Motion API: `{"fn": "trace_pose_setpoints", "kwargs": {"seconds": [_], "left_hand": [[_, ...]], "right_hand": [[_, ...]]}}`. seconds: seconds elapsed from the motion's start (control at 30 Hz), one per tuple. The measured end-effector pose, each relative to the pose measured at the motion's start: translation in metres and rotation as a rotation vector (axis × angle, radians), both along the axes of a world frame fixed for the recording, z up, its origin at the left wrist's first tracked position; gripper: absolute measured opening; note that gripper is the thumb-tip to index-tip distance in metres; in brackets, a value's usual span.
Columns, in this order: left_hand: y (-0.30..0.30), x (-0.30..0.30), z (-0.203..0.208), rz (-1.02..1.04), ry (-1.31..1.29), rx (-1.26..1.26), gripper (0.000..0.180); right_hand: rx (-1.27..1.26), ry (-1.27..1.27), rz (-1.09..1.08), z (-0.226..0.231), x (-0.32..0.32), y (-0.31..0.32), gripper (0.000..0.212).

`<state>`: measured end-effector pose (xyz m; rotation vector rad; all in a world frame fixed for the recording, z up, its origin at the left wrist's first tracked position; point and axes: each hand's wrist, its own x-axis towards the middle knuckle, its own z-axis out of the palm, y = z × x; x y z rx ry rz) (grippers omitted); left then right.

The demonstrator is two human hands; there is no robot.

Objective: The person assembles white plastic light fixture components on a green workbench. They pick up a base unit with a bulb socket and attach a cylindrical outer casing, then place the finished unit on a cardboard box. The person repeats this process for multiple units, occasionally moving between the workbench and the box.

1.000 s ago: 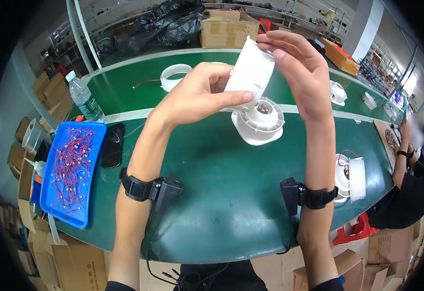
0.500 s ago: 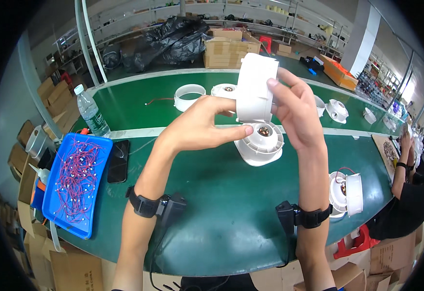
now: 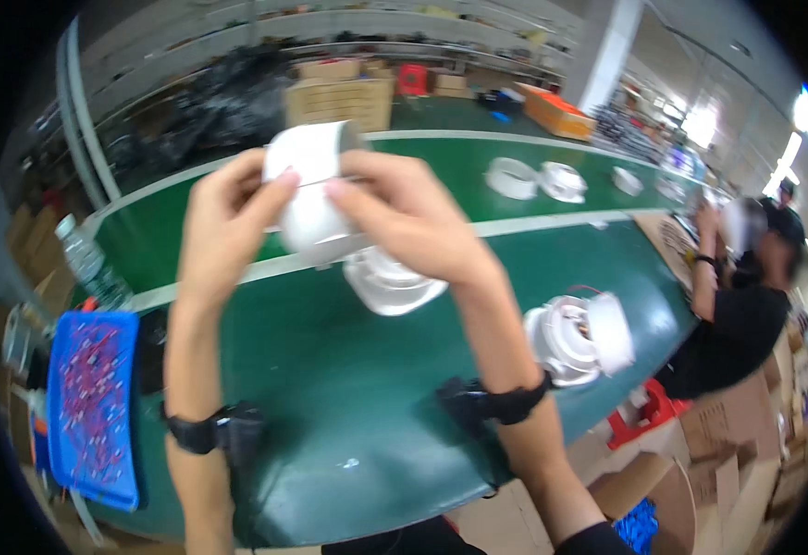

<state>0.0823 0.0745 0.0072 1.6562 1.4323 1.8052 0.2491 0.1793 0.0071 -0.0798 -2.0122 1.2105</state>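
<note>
A white plastic ring (image 3: 306, 213) is raised above the green table, its outer wall facing me. My left hand (image 3: 223, 222) is closed on its left side, thumb pressed on the wall. On the other side my right hand (image 3: 413, 215) grips it, thumb also on the wall and fingers behind. Just below my right hand stands a round white housing (image 3: 390, 285) on the table, partly covered by that hand. Motion blurs the ring and both hands. Each wrist wears a black strap with a small black device.
At left are a blue tray (image 3: 98, 495) of thin red wires, a dark phone (image 3: 152, 351) and a water bottle (image 3: 94, 264). Another white assembly (image 3: 566, 342) sits at right. More white parts (image 3: 513, 178) stand behind the pale strip. A co-worker (image 3: 732, 324) sits at far right.
The view has swung to the right. My left hand has shifted from beside the ring to a thumb-and-finger grip on it. Both hands now hold the ring by opposite sides.
</note>
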Motion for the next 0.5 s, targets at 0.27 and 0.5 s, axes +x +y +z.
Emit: {"fn": "trace_pose_setpoints", "kwargs": {"seconds": [0.27,0.5], "left_hand": [[-0.011,-0.014,0.0,0.064,0.209,-0.13,0.024],[-0.005,-0.003,-0.003,0.073,0.167,-0.14,0.018]], "right_hand": [[-0.123,0.059,0.148,0.007,0.0,0.0,0.036],[-0.17,0.086,-0.037,0.001,-0.008,0.0,0.041]]}}
